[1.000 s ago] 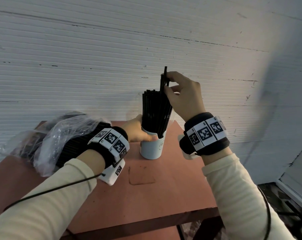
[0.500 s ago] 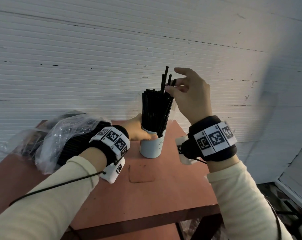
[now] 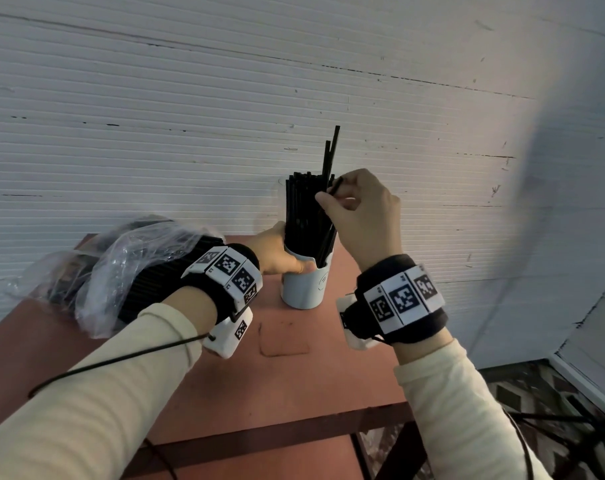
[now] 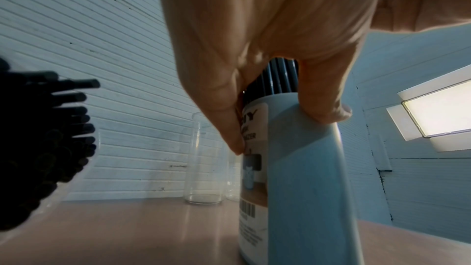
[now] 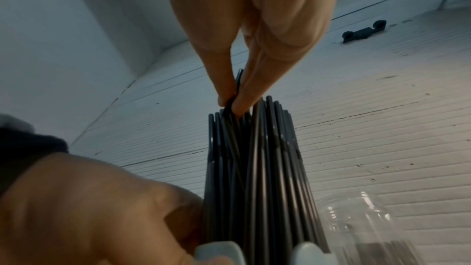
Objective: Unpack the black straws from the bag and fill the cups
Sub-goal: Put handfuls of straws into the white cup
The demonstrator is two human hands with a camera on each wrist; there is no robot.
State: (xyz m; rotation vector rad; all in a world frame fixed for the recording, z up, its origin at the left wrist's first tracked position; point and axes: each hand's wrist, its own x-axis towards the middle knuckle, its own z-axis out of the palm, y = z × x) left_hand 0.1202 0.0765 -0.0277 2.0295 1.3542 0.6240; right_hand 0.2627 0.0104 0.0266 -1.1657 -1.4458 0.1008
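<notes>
A pale blue cup (image 3: pixel 306 287) stands on the reddish table (image 3: pixel 294 379), packed with upright black straws (image 3: pixel 302 216). My left hand (image 3: pixel 276 252) grips the cup near its rim, thumb and fingers round it (image 4: pixel 300 144). My right hand (image 3: pixel 359 206) pinches one black straw (image 5: pixel 235 96) between thumb and fingers at the top of the bundle. Two straws (image 3: pixel 330 152) stick up above the rest. A clear plastic bag (image 3: pixel 121 265) with more black straws (image 4: pixel 48 144) lies at the left.
Clear empty cups (image 4: pixel 203 168) stand behind the blue cup near the white ribbed wall (image 3: pixel 190 116); one shows at the lower right in the right wrist view (image 5: pixel 362 227). The table's front edge (image 3: pixel 294 434) is close to me, with patterned floor at the right.
My right hand has come down from above the bundle to its top and now pinches a straw there. The left hand and cup have stayed put.
</notes>
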